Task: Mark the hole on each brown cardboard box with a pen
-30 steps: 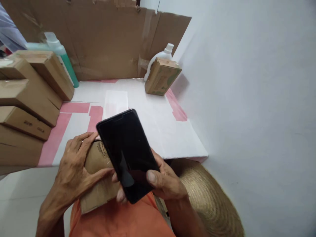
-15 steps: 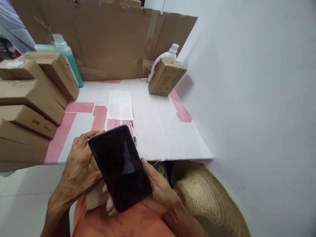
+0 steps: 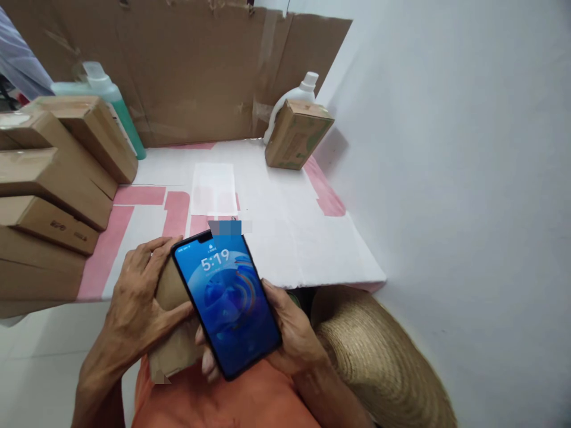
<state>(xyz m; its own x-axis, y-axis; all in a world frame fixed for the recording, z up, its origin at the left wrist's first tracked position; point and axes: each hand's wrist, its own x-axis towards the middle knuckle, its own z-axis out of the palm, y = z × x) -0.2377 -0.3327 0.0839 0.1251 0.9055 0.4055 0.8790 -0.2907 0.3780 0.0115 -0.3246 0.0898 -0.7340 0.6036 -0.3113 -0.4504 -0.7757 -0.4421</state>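
In my right hand is a smartphone, held upright and slightly tilted. Its screen is lit, with a blue picture and the time 5:19. My left hand is wrapped round a small cardboard box just left of the phone, its thumb reaching to the phone's edge. The phone hides part of that box. A sheet of white paper lies on the table beyond. Only the tip of a pen shows behind the phone, partly covered by a blurred patch.
Several cardboard boxes stand along the table's left side, before a green bottle. At the back right, another box leans near a white bottle. A cardboard panel closes the rear. A straw hat hangs below the table's right edge.
The phone's screen has gone from black to lit. The phone has shifted slightly right, covering most of the pen, and more of the box in my left hand shows.
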